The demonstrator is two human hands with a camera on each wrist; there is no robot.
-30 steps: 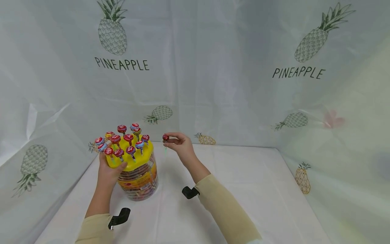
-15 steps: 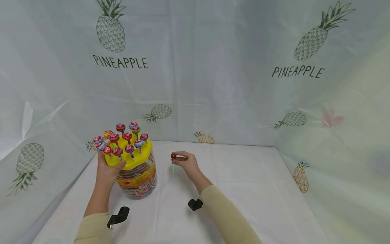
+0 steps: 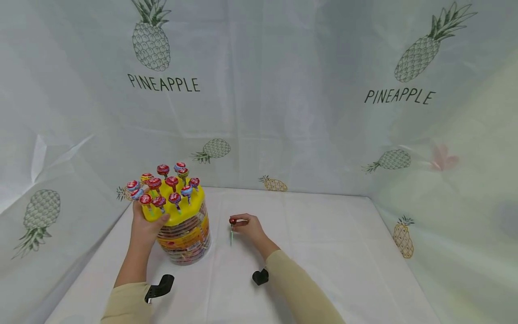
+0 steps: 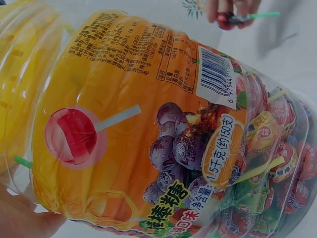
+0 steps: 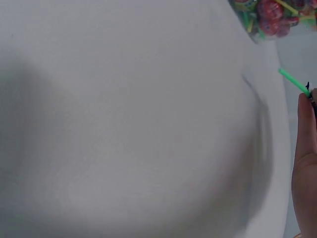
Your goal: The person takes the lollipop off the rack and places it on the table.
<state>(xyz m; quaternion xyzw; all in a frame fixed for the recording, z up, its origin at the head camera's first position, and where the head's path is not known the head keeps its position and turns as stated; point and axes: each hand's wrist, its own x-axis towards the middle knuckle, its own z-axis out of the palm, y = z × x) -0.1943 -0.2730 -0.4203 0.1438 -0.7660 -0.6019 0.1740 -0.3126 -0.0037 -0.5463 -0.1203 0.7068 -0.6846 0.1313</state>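
A clear plastic jar [image 3: 187,245] with a yellow lid [image 3: 176,218] stands at the left of the table, packed with wrapped lollipops [image 4: 277,134]. Several more lollipops [image 3: 154,183] stick up from the lid, sticks down. My left hand [image 3: 145,227] grips the jar at its lid, thumb on the near side and fingers hidden behind. To the right of the jar, my right hand [image 3: 252,228] pinches a red lollipop [image 3: 232,221] by the head end, its green stick [image 5: 293,81] pointing down toward the table. In the left wrist view the jar's orange label [image 4: 99,64] fills most of the picture.
A white cloth covers the table [image 3: 323,234], and pale sheeting [image 3: 283,90] printed with pineapples hangs behind and on both sides. Black wrist mounts [image 3: 159,288] stick out from both sleeves.
My right hand has moved down toward the table and slightly right, away from the lid, with the lollipop still pinched. My left hand and the jar stay in place.
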